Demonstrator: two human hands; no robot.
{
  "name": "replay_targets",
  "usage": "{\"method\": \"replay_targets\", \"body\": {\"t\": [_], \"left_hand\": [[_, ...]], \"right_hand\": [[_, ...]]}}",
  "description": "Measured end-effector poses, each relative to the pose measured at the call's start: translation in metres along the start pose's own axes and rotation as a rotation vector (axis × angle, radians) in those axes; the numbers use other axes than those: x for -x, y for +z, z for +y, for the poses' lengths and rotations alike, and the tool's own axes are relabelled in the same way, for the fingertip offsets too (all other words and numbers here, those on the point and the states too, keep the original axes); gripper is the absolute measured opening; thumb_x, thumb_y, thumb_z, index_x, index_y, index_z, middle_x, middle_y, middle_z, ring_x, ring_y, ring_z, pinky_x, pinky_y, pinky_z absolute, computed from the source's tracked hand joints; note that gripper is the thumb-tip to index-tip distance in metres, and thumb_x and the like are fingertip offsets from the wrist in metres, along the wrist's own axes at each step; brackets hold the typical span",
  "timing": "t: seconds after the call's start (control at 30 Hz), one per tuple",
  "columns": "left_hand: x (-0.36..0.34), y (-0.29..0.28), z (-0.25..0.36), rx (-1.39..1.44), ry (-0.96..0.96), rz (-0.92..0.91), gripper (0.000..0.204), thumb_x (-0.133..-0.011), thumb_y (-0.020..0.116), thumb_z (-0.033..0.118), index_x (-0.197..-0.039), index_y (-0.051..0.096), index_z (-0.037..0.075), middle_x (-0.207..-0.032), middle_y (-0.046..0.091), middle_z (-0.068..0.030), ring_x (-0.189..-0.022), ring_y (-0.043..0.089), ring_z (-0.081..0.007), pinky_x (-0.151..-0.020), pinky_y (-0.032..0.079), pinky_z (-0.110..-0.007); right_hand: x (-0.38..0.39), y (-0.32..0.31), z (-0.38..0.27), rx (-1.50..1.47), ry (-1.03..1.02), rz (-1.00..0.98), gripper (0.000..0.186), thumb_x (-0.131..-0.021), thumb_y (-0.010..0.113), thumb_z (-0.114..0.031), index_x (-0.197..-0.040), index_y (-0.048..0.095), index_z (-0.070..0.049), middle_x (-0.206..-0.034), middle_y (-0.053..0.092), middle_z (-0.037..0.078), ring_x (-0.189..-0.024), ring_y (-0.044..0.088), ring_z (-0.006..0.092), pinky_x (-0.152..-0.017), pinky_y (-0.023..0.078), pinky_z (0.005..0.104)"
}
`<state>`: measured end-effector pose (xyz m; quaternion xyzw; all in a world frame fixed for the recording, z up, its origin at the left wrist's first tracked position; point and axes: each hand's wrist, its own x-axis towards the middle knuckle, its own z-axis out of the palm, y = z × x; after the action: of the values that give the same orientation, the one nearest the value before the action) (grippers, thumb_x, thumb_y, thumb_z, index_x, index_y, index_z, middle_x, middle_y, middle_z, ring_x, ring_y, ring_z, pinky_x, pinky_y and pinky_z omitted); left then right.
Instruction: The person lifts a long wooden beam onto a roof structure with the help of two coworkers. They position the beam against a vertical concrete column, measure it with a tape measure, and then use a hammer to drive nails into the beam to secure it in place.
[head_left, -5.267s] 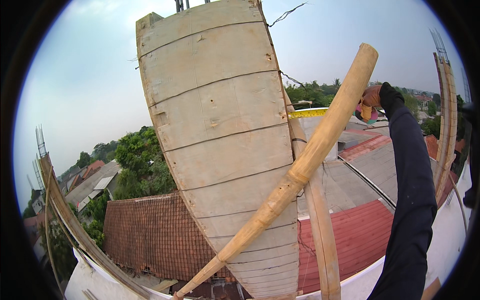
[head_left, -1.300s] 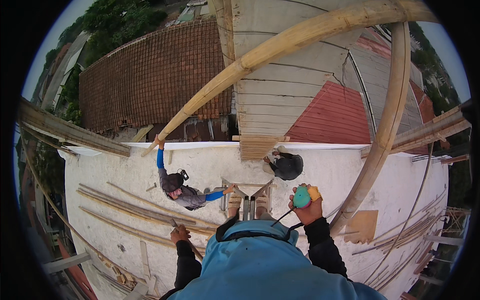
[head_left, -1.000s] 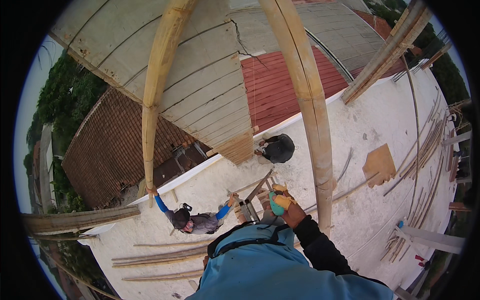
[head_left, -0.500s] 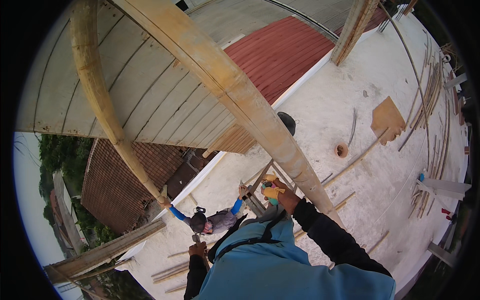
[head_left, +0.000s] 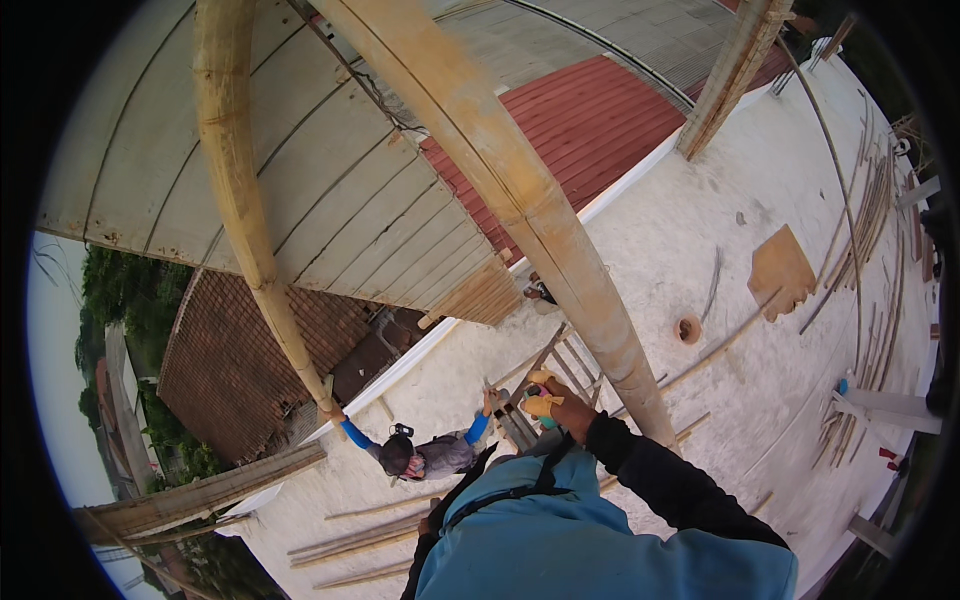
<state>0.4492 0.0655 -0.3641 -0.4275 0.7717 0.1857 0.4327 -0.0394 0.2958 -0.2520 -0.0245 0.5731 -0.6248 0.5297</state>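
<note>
My right hand (head_left: pixel 572 414) is closed near the top of a wooden ladder (head_left: pixel 515 425), below my blue shirt front (head_left: pixel 570 530). Yellow coverings show over its fingers. Between them is a small pink and green thing (head_left: pixel 533 392) whose kind I cannot make out. Only a sliver of my left hand (head_left: pixel 427 526) shows beside the shirt; its fingers are hidden. Below, a co-worker (head_left: pixel 400 455) in a dark cap and blue sleeves has one hand on a bamboo pole (head_left: pixel 265 270) and the other at the ladder.
A thick bamboo pole (head_left: pixel 530 205) crosses in front of me. Grey roof panels (head_left: pixel 330 200) lie left, with a red roof (head_left: pixel 590 120) behind. On the pale floor (head_left: pixel 640 270) are a clay pot (head_left: pixel 687 329), a brown board (head_left: pixel 782 272) and several poles (head_left: pixel 865 235).
My left hand, earlier visible with a hammer-like tool, has dropped mostly behind my shirt. The view has shifted slightly; a dark figure by the roof edge shows differently. My right hand stays closed.
</note>
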Motion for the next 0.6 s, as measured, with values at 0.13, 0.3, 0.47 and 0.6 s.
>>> {"method": "replay_targets", "body": {"t": [0.13, 0.3, 0.47, 0.6], "left_hand": [[0.023, 0.006, -0.004, 0.014, -0.064, -0.051, 0.067, -0.088, 0.053, 0.069, -0.106, 0.076, 0.009, -0.103, 0.075, -0.0199, -0.101, 0.072, -0.0394, -0.088, 0.056, -0.052], [0.032, 0.003, -0.006, 0.032, -0.093, -0.051, 0.070, -0.086, 0.056, 0.071, -0.107, 0.076, 0.007, -0.103, 0.075, -0.0215, -0.101, 0.071, -0.0401, -0.088, 0.056, -0.052], [0.020, -0.003, 0.003, 0.079, -0.093, -0.009, 0.072, -0.083, 0.058, 0.072, -0.107, 0.076, 0.006, -0.103, 0.074, -0.0231, -0.102, 0.071, -0.0409, -0.089, 0.056, -0.052], [0.012, -0.006, 0.011, 0.197, -0.122, 0.110, 0.079, -0.078, 0.060, 0.079, -0.106, 0.077, 0.006, -0.103, 0.074, -0.0236, -0.102, 0.071, -0.0411, -0.091, 0.056, -0.052]], "right_hand": [[-0.014, -0.001, 0.019, -0.010, 0.045, -0.027, 0.063, -0.095, 0.074, -0.016, -0.150, 0.045, -0.013, -0.117, 0.058, 0.002, -0.095, 0.060, 0.0112, -0.074, 0.053, 0.0274], [-0.031, -0.008, 0.042, -0.051, 0.028, -0.028, 0.055, -0.095, 0.072, -0.015, -0.146, 0.051, -0.011, -0.114, 0.061, 0.001, -0.098, 0.061, 0.0116, -0.078, 0.053, 0.0270], [-0.043, -0.015, 0.050, 0.081, 0.091, -0.058, 0.042, -0.100, 0.064, -0.012, -0.140, 0.052, -0.010, -0.112, 0.061, 0.003, -0.096, 0.063, 0.0130, -0.071, 0.057, 0.0298], [-0.047, -0.015, 0.049, 0.079, 0.114, -0.050, 0.040, -0.101, 0.062, -0.011, -0.140, 0.051, -0.011, -0.110, 0.061, 0.004, -0.095, 0.063, 0.0136, -0.068, 0.057, 0.0303]]}}
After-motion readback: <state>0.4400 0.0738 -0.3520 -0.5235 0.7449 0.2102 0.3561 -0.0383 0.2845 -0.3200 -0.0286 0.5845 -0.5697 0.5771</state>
